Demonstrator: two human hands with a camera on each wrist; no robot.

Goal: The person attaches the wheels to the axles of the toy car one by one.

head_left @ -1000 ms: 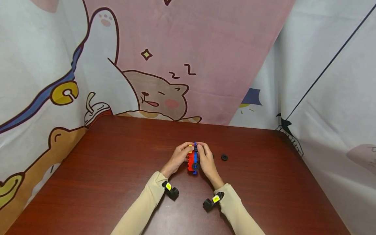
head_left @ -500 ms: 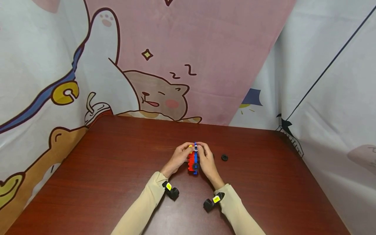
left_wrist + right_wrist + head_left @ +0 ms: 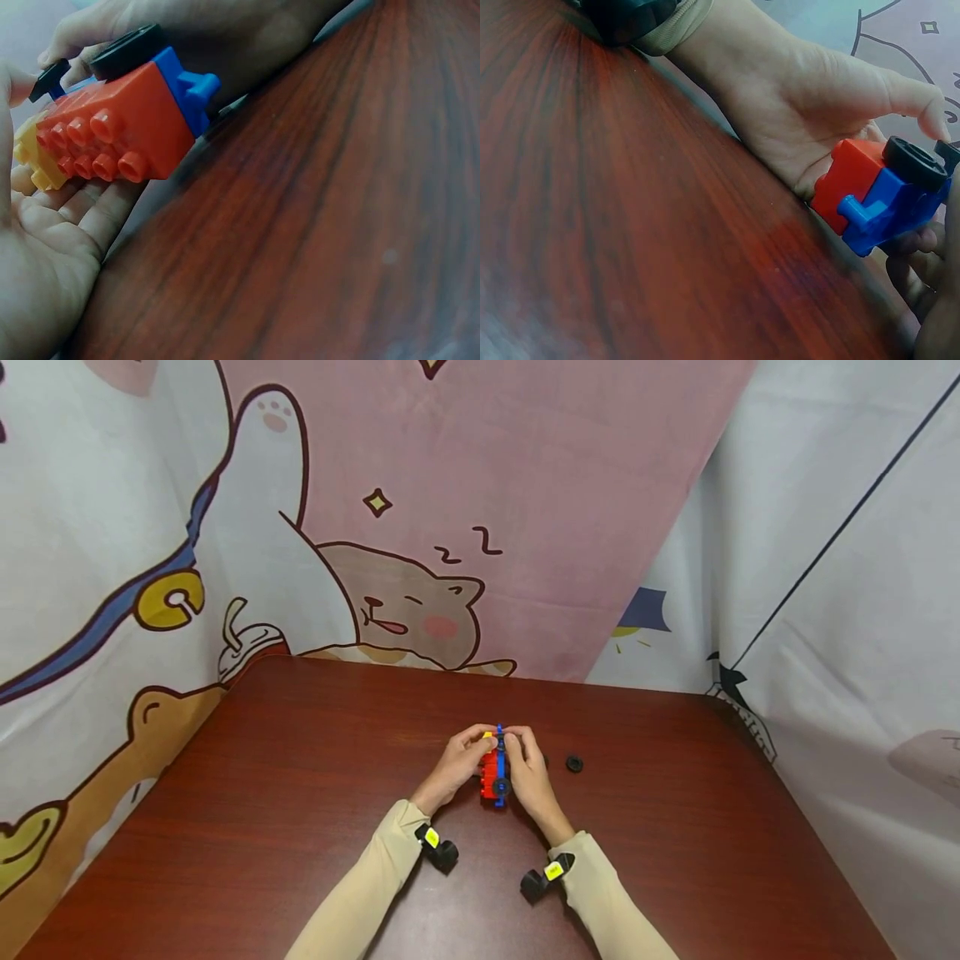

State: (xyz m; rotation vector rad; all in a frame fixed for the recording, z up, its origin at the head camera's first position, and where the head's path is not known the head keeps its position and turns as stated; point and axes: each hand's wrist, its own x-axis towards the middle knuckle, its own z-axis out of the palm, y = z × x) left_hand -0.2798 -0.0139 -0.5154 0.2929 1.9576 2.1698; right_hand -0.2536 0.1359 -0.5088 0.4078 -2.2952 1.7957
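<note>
A toy block car is held up on its side over the table between both hands. It has a blue chassis, a red studded brick, a yellow brick at the far end and a black wheel nearer the person. My left hand grips the car from the brick side, fingers under the studs. Its thumb presses at a small black piece on the chassis's far end. From the blue side my right hand holds the same end between thumb and fingers, which partly hide that piece.
One loose black wheel lies on the brown table right of the right hand. Another dark round piece peeks out beside that hand. A printed cloth hangs behind the table.
Hands and car stay almost in place. The black piece at the car's far end showed a bright glint half a second ago and looks dark now.
</note>
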